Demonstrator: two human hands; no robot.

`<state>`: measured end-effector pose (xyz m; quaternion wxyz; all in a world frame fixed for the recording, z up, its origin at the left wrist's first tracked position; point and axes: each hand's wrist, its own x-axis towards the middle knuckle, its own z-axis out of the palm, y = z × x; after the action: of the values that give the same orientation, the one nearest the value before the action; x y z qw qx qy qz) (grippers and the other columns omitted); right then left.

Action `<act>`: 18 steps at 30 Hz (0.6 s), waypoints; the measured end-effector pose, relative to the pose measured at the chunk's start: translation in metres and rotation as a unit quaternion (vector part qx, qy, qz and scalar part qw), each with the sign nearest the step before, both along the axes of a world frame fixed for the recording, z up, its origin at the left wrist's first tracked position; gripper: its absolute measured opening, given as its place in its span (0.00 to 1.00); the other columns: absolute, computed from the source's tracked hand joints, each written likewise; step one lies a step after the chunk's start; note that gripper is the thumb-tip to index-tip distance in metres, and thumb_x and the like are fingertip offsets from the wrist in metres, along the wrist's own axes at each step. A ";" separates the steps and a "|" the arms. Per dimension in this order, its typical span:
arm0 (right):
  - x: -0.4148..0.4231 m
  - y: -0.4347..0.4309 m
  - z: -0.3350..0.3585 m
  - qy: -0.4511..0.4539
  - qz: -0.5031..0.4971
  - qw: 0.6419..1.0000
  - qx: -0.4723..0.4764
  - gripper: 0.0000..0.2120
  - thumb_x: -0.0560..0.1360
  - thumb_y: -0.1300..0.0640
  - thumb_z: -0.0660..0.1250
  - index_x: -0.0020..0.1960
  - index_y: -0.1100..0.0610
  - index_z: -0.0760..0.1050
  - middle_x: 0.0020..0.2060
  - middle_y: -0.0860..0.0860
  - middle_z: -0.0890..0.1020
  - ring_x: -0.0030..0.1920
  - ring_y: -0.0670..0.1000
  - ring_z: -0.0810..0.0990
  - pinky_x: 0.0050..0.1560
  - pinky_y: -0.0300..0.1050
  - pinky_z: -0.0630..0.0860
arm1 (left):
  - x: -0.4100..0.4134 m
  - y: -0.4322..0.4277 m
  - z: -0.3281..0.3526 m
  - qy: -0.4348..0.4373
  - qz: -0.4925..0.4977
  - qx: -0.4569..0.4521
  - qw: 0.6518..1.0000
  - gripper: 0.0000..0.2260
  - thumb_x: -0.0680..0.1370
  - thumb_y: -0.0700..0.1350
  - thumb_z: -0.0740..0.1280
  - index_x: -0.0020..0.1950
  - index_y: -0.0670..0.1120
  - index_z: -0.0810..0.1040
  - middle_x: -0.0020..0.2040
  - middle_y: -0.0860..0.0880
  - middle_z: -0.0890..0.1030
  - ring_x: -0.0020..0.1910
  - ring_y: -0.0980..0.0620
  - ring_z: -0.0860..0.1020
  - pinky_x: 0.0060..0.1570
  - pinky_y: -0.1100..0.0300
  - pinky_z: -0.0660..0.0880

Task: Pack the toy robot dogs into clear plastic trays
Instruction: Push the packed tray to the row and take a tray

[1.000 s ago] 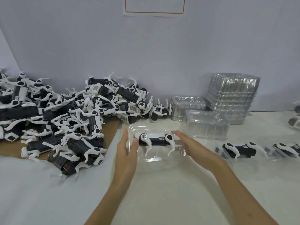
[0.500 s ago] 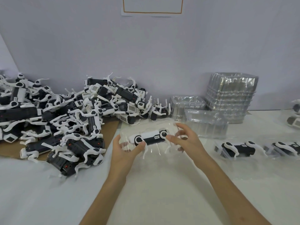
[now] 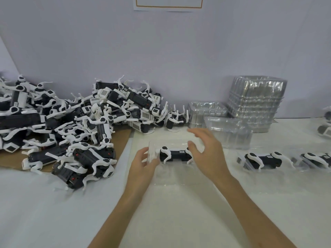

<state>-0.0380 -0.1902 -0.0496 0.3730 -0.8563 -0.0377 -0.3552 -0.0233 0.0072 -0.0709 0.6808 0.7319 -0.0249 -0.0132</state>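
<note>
Under a pale wall (image 3: 161, 51), the white table (image 3: 53, 212) (cardboard (image 3: 123, 138) left) bears stacked trays (image 3: 256, 104).

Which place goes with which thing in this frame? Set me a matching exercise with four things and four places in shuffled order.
Things:
1. pile of loose toy dogs
2. tall stack of empty trays
3. toy dog in a clear tray
4. paper sheet

Places:
A. high on the wall
B. between the left hand and the right hand
C. left, partly on the brown cardboard
D. right, at the back by the wall

Pairs: 1-C, 2-D, 3-B, 4-A.
</note>
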 end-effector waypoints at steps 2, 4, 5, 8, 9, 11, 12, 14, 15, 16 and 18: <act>-0.005 0.020 0.006 0.012 0.067 0.995 -0.078 0.18 0.78 0.54 0.65 0.67 0.48 0.77 0.64 0.42 0.77 0.65 0.42 0.73 0.67 0.37 0.65 | -0.002 0.000 0.000 -0.012 0.017 -0.001 1.000 0.13 0.78 0.43 0.69 0.59 0.57 0.76 0.54 0.60 0.80 0.49 0.65 0.78 0.41 0.68 0.70; -0.006 0.037 0.009 0.074 0.112 0.976 -0.171 0.20 0.79 0.47 0.62 0.71 0.44 0.73 0.70 0.42 0.73 0.70 0.43 0.68 0.70 0.42 0.61 | -0.003 0.002 0.002 -0.016 0.041 -0.006 0.999 0.09 0.79 0.43 0.66 0.55 0.56 0.80 0.52 0.55 0.83 0.47 0.59 0.81 0.42 0.62 0.71; -0.006 0.044 0.009 0.108 0.125 0.963 -0.213 0.21 0.80 0.44 0.61 0.72 0.42 0.70 0.73 0.42 0.70 0.73 0.43 0.65 0.70 0.45 0.58 | -0.004 0.003 0.004 -0.011 0.051 -0.009 0.999 0.09 0.81 0.44 0.63 0.53 0.54 0.82 0.50 0.54 0.84 0.44 0.57 0.83 0.42 0.59 0.71; -0.004 0.053 0.003 0.204 0.139 0.925 -0.288 0.23 0.82 0.37 0.55 0.76 0.39 0.63 0.77 0.43 0.64 0.75 0.47 0.62 0.71 0.50 0.56 | -0.003 0.006 0.007 0.030 0.055 -0.024 0.998 0.17 0.83 0.47 0.56 0.49 0.51 0.85 0.46 0.55 0.87 0.37 0.57 0.84 0.44 0.54 0.74; -0.004 0.053 0.001 0.214 0.130 0.920 -0.302 0.23 0.82 0.37 0.54 0.76 0.39 0.63 0.77 0.44 0.64 0.75 0.47 0.63 0.71 0.51 0.57 | -0.002 0.006 0.007 0.042 0.049 -0.032 0.997 0.18 0.84 0.48 0.55 0.48 0.51 0.85 0.45 0.55 0.87 0.37 0.57 0.84 0.45 0.54 0.75; -0.005 0.051 -0.002 0.208 0.103 0.923 -0.307 0.22 0.82 0.37 0.55 0.74 0.38 0.64 0.75 0.43 0.65 0.72 0.48 0.66 0.67 0.51 0.59 | -0.003 0.005 0.008 0.053 0.026 -0.042 0.997 0.18 0.84 0.48 0.55 0.49 0.50 0.85 0.45 0.55 0.87 0.38 0.55 0.85 0.47 0.54 0.76; -0.006 0.048 -0.002 0.207 0.090 0.925 -0.305 0.21 0.81 0.37 0.55 0.73 0.39 0.66 0.74 0.43 0.66 0.70 0.48 0.67 0.66 0.51 0.60 | -0.004 0.004 0.009 0.053 0.018 -0.042 0.998 0.17 0.84 0.48 0.56 0.49 0.50 0.85 0.45 0.55 0.87 0.39 0.54 0.85 0.47 0.53 0.76; -0.008 0.042 -0.001 0.212 0.065 0.931 -0.291 0.20 0.81 0.36 0.55 0.70 0.41 0.71 0.71 0.42 0.68 0.68 0.47 0.69 0.65 0.50 0.60 | -0.005 0.002 0.010 0.037 0.020 -0.038 0.998 0.15 0.82 0.45 0.58 0.50 0.49 0.85 0.46 0.53 0.87 0.41 0.51 0.86 0.48 0.52 0.77; -0.010 0.038 -0.001 0.215 0.051 0.935 -0.277 0.20 0.81 0.36 0.54 0.68 0.41 0.72 0.69 0.41 0.69 0.67 0.47 0.70 0.64 0.50 0.61 | -0.005 0.001 0.010 0.029 0.023 -0.038 0.999 0.15 0.81 0.45 0.58 0.49 0.48 0.85 0.47 0.52 0.87 0.42 0.50 0.86 0.48 0.51 0.77; -0.012 0.032 -0.001 0.215 0.037 0.940 -0.263 0.19 0.81 0.36 0.54 0.65 0.42 0.74 0.67 0.40 0.70 0.65 0.46 0.71 0.64 0.49 0.61 | -0.005 0.001 0.010 0.026 0.026 -0.038 0.999 0.15 0.81 0.44 0.59 0.48 0.48 0.85 0.47 0.52 0.87 0.42 0.49 0.86 0.49 0.50 0.77; -0.019 0.021 -0.001 0.214 0.011 0.947 -0.241 0.16 0.80 0.37 0.57 0.62 0.41 0.76 0.64 0.39 0.72 0.62 0.45 0.72 0.62 0.47 0.61 | -0.004 0.002 0.010 0.028 0.032 -0.038 0.998 0.15 0.81 0.44 0.59 0.46 0.47 0.85 0.47 0.52 0.86 0.41 0.48 0.86 0.48 0.51 0.76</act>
<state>-0.0566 -0.1690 -0.0503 0.1589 -0.9760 -0.0506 -0.1399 -0.0272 0.0093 -0.0611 0.7087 0.7053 0.0171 -0.0110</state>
